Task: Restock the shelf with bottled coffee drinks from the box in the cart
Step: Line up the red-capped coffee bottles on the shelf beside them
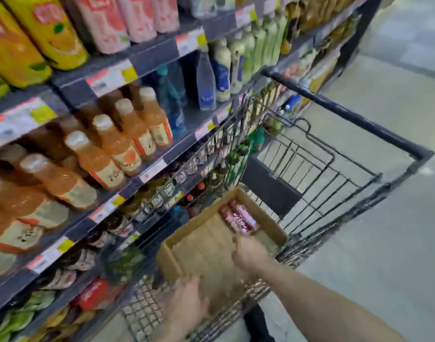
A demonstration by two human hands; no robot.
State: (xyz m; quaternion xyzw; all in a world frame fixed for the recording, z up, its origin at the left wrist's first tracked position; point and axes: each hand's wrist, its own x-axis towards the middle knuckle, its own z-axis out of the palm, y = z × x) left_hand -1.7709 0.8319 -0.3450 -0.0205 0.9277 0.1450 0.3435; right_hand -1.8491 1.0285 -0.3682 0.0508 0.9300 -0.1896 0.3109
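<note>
Cardboard box (201, 214) was seen standing in the wire cart (347, 114), which was drawn up beside the stocked shelf (147, 55). Pink-labelled coffee bottles (238, 217) were laid together in the far right corner of the box. The right hand (251, 253) was held inside the box, just short of the bottles; whether anything was gripped could not be told through the blur. The left hand (187, 302) was laid with fingers stretched against the box's near wall, nothing being held
</note>
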